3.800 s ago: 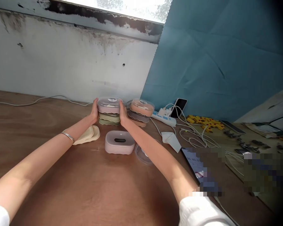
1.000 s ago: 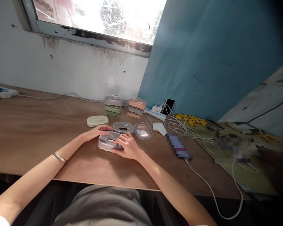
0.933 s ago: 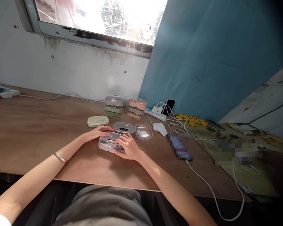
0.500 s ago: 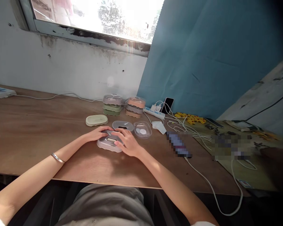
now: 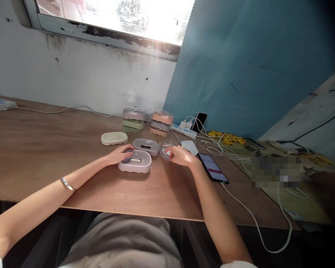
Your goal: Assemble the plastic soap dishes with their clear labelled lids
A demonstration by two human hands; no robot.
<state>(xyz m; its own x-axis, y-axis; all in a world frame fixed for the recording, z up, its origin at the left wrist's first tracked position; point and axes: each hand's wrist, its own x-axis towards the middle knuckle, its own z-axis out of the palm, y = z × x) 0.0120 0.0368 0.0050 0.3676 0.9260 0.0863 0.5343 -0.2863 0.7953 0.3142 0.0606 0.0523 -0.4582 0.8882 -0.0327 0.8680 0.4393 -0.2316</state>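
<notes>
A pale lilac soap box (image 5: 142, 167) with a wavy lower edge and a slot in its top tray sits before me. My left hand (image 5: 119, 155) holds it at its left side, fingers over the far rim. A grey-lilac slotted tray (image 5: 153, 143) lies just behind it. My right hand (image 5: 181, 155) reaches to the clear cover (image 5: 169, 142), which contains white round pieces (image 5: 164, 151). Its fingers are bent together inside the cover's near side, and what they pinch is hidden. A cream oval tray (image 5: 114, 138) lies behind my left hand.
Two stacks of soap boxes, one lilac and green (image 5: 133, 120), one orange and grey (image 5: 161, 123), stand near the wall. To the right are a white paper piece (image 5: 190, 147), a phone (image 5: 213, 168) on a cable, a power strip (image 5: 184, 131) and tangled white cables.
My right hand has left the soap box and moved right to the clear cover. My left hand stays at the box, whose slotted top now shows fully. The view has shifted slightly.
</notes>
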